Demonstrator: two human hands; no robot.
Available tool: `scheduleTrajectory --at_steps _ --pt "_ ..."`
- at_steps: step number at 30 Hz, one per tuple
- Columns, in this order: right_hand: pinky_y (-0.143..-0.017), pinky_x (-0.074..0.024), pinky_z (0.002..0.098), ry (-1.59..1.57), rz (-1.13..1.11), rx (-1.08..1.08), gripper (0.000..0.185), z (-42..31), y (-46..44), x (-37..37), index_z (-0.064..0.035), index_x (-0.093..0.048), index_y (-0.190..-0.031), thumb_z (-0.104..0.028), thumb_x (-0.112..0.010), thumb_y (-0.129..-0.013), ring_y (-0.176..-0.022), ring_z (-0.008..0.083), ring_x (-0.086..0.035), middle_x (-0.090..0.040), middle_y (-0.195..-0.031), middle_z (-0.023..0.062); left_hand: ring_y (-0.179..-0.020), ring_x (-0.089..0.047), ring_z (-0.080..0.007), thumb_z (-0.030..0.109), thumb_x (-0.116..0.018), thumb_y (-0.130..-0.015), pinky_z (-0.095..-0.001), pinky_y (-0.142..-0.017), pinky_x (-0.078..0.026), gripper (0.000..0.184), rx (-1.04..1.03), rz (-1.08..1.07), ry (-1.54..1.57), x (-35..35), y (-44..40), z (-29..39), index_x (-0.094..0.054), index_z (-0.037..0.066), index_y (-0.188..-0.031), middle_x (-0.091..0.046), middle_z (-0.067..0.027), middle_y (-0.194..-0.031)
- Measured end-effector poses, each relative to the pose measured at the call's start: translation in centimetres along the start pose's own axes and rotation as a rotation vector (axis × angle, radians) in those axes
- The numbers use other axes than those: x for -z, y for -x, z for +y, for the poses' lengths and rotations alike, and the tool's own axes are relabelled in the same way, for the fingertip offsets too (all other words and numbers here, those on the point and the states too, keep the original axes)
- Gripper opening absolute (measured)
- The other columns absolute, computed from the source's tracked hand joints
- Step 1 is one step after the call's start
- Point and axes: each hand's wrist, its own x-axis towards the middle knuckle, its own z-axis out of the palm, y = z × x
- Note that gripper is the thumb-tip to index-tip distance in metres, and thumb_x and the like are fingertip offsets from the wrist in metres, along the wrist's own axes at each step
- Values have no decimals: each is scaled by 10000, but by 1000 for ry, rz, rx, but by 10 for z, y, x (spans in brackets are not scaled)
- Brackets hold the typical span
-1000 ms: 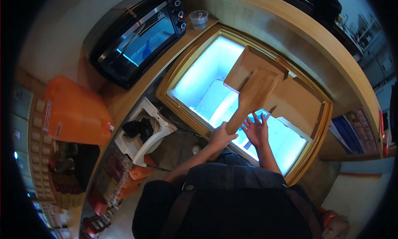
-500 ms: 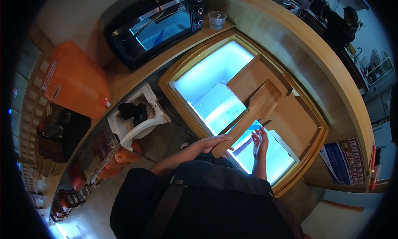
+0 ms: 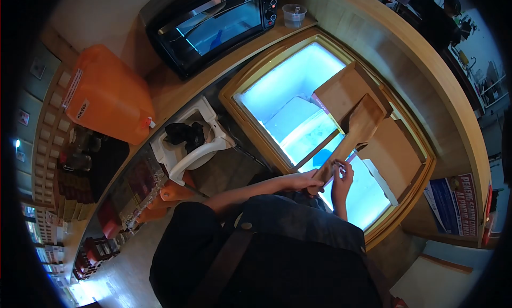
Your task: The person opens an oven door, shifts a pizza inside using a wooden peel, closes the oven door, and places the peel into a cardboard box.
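A large wooden paddle (image 3: pixel 366 121) with a broad flat blade slants over the lit chest freezer (image 3: pixel 232 92). My left hand (image 3: pixel 306 181) is wrapped around the end of its handle. Close beside the handle, my right hand (image 3: pixel 343 181) has its fingers bent and drawn together at the wood's edge; what they pinch, if anything, is too small to make out. Under the blade is an open cardboard box (image 3: pixel 332 94), and another cardboard piece (image 3: pixel 392 154) lies on the freezer's right side.
A black toaster oven (image 3: pixel 224 30) and a clear plastic cup (image 3: pixel 294 15) stand on the wooden ledge behind. An orange jerrycan (image 3: pixel 109 97) sits at left. Near the freezer's left side is a white plastic seat-like item (image 3: pixel 186 166) with a black bag (image 3: pixel 186 136). A curved counter wall (image 3: pixel 421 62) borders the right.
My right hand has moved from open fingers beyond the handle to bent fingers against it. My left hand keeps its grip on the paddle. The whole view has shifted slightly.
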Motion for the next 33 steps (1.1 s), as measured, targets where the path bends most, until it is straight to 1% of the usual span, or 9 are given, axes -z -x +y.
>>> scheduleTrajectory --at_steps 1,4,7,8,13,18,25,29,33 --pt "-888 -384 385 122 -14 133 217 -4 -1 -2 -66 -609 -990 -114 -595 -778 -1007 280 -489 -584 -957 119 -862 -610 -186 289 -507 -903 -277 -751 -494 516 -44 -37 -120 2 -4 -2 -304 23 -1296 -573 -158 -1062" --pt "-909 -370 391 238 -6 273 228 -22 0 -5 -55 -605 -987 -102 -605 -763 -1014 292 -499 -573 -974 130 -906 -605 -205 259 -537 -860 -295 -821 -461 608 35 -93 -638 12 -9 1 -289 -1 -1349 -586 -167 -1068" --pt "-888 -391 382 161 -60 252 229 -21 0 0 -49 -600 -986 -94 -612 -762 -1006 301 -514 -567 -997 140 -890 -609 -204 243 -551 -827 -310 -806 -459 633 63 -105 -599 20 -13 3 -318 -10 -1359 -609 -178 -1029" --pt "-880 -398 379 72 -95 207 230 -17 0 -2 -48 -599 -988 -91 -612 -763 -1002 305 -519 -566 -1000 142 -893 -581 -189 310 -545 -859 -292 -806 -438 559 53 -125 -563 26 -17 -3 -389 5 -1301 -616 -140 -991" --pt "-836 -423 374 18 -156 155 200 -12 4 7 -43 -601 -981 -92 -596 -787 -971 307 -537 -570 -979 146 -790 -590 -140 219 -547 -845 -265 -752 -458 535 91 -80 -561 26 -22 -3 -402 6 -1314 -634 -107 -939" --pt "-820 -431 376 18 -165 165 183 -9 7 21 -43 -606 -978 -109 -568 -812 -952 310 -534 -562 -954 150 -883 -593 -153 196 -541 -860 -283 -766 -459 442 197 30 -149 17 -24 -5 -452 55 -1270 -615 -73 -1028" --pt "-761 -452 342 62 -105 189 142 -6 5 42 -38 -621 -946 -83 -559 -827 -859 281 -571 -579 -873 124 -943 -588 -168 180 -570 -841 -284 -799 -450 419 167 155 -149 8 -40 5 -484 63 -1234 -609 -92 -1035" --pt "-723 -459 318 78 -115 147 136 0 9 42 -35 -625 -943 -72 -562 -829 -802 259 -590 -584 -864 120 -887 -580 -128 193 -554 -850 -268 -754 -431 366 202 172 -168 5 -39 2 -511 119 -1206 -606 -35 -990" --pt "-701 -463 296 -14 -175 63 134 -5 9 35 -33 -626 -942 -66 -573 -824 -778 228 -603 -597 -861 114 -842 -578 -99 179 -610 -829 -219 -683 -435 351 168 173 -168 10 -35 -3 -539 87 -1160 -610 -28 -916"
